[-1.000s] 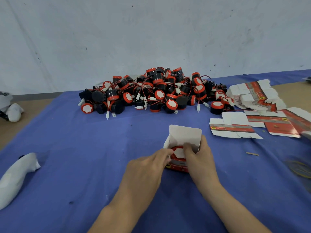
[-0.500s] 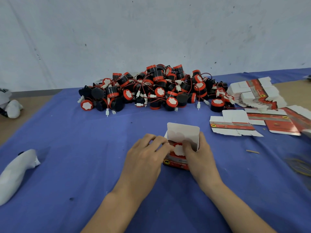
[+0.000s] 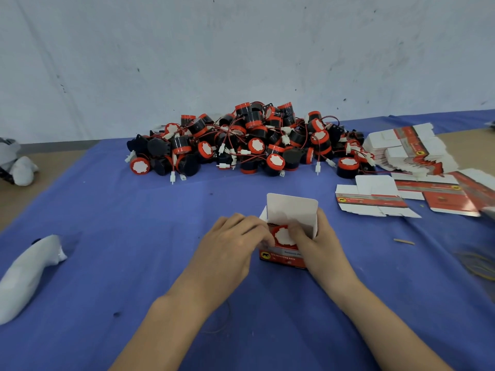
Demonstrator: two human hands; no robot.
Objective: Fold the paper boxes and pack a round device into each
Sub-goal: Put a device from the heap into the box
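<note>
Nearest, on the blue cloth (image 3: pixel 112 269), the left hand (image 3: pixel 230 246) pinches the left wall of the paper box (image 3: pixel 284 259). The right hand (image 3: pixel 320 243) grips its right side, thumb on the round device (image 3: pixel 281 235) seated inside. Farther off lie flat box blanks (image 3: pixel 375 200) to the right, and a pile of devices (image 3: pixel 251 140) sits by the wall.

Soft, even light falls from above, fairly bright, with a cool cast that turns the wall (image 3: pixel 241 49) pale blue-grey. Shadows are weak. A faint dark patch lies just right of the white bundle (image 3: pixel 26 271) on the tabletop (image 3: pixel 134 223), and a dim shadow of the fingers (image 3: pixel 249 223) falls on the raised white flap of the box (image 3: pixel 292 207). The red print of the flat boxes (image 3: pixel 375 202) shows a slight sheen. The middle is fairly sharp, though the small print on the box is unreadable. At the right edge the picture smears, blurring the yellow loops (image 3: pixel 479 266). The wide lens stretches things toward the left and right edges.
</note>
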